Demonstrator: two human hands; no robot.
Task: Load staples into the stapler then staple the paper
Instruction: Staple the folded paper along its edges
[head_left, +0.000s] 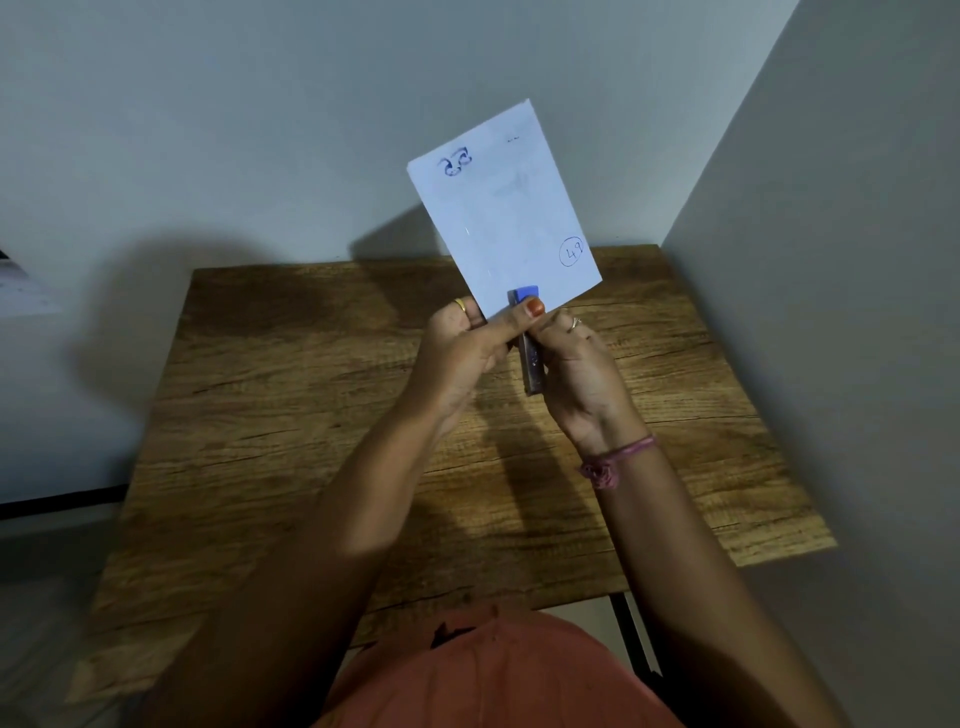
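One paper (511, 218), circled "49".

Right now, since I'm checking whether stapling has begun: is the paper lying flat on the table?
No: both hands hold the paper upright above the table, its lower edge in the stapler.

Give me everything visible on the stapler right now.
The stapler is small, with a blue plastic tip and a metallic body. It is held in the air above the wooden table, its blue end over the bottom edge of the upright paper. The right hand grips its body; the left hand thumb presses its tip. Much is hidden.
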